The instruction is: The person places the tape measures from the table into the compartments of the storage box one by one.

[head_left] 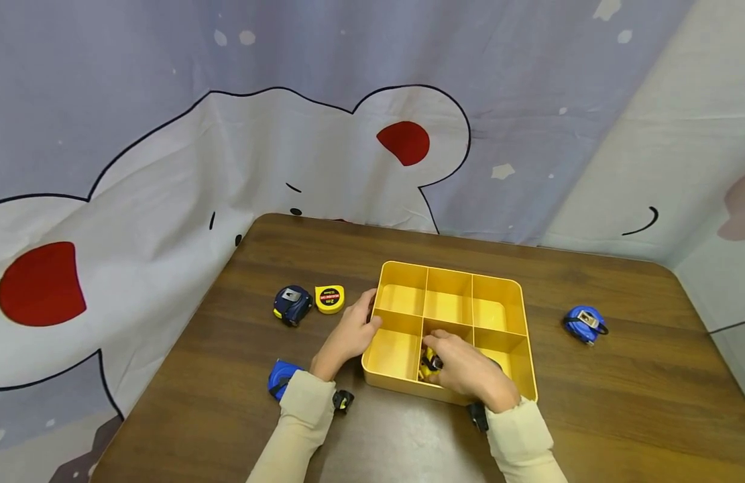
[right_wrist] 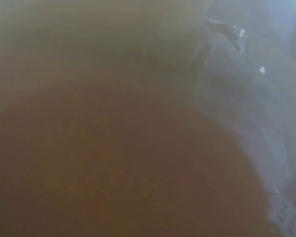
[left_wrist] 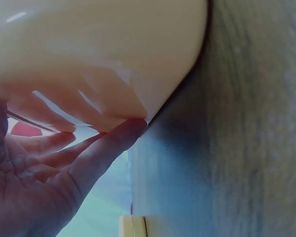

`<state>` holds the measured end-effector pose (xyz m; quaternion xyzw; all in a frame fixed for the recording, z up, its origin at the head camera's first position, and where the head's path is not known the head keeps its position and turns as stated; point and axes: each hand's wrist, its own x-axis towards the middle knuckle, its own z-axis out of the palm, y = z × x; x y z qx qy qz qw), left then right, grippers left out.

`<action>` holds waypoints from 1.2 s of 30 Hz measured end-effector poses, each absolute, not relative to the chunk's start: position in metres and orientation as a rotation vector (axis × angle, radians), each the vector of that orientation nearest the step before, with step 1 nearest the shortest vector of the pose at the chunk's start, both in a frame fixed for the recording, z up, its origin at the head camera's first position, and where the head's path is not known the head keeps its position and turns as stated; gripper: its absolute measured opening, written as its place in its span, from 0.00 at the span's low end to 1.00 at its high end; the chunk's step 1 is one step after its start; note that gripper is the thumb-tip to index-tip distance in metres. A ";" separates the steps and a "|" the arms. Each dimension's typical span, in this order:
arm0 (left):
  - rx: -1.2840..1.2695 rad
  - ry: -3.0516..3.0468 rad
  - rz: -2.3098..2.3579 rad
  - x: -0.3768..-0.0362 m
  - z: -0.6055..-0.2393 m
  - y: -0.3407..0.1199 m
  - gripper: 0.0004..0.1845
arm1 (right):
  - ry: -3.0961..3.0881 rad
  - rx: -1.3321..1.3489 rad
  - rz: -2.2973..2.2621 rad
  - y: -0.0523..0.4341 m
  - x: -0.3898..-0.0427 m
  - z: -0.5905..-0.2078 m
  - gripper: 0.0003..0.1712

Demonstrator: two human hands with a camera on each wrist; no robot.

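"What's the left hand (head_left: 351, 332) doing?"

"Holding the box (head_left: 402, 386) by its left wall. The fingers lie along the outside and the thumb sits at the rim. From the left wrist, you see those fingers touching the outer wall, one of them down by the bottom edge."

"And the right hand (head_left: 469, 365)?"

"Down in the box, in the middle compartment of the near row. Its fingers are bent round the black-and-yellow tape (head_left: 431, 362), gripping it from above."

"So that tape is inside the box?"

"Yes, within that compartment, partly covered by the hand. I can't tell whether it touches the floor there. The right wrist view is too blurred to help."

"How is the box laid out?"

"Six compartments, two rows of three, with the box flat on the table (head_left: 650, 389)."

"Anything else around?"

"Left of the box, the small yellow tape (head_left: 330, 299) and the navy tape (head_left: 292, 305) lie side by side, the navy one farther out. The near blue tape (head_left: 281, 379) is closer to the person, partly hidden by the left sleeve (head_left: 308, 402). Well apart on the right is the far blue tape (head_left: 585, 325), with a black strap."

"And behind the table?"

"A curtain (head_left: 324, 54) printed with white figures, black outlines and red patches."
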<state>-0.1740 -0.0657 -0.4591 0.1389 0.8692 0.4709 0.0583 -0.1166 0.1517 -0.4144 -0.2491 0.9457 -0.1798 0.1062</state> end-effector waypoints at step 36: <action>0.395 2.638 1.391 -0.175 -0.459 -0.065 0.29 | 3.068 0.009 -0.898 0.359 -0.139 -0.426 0.31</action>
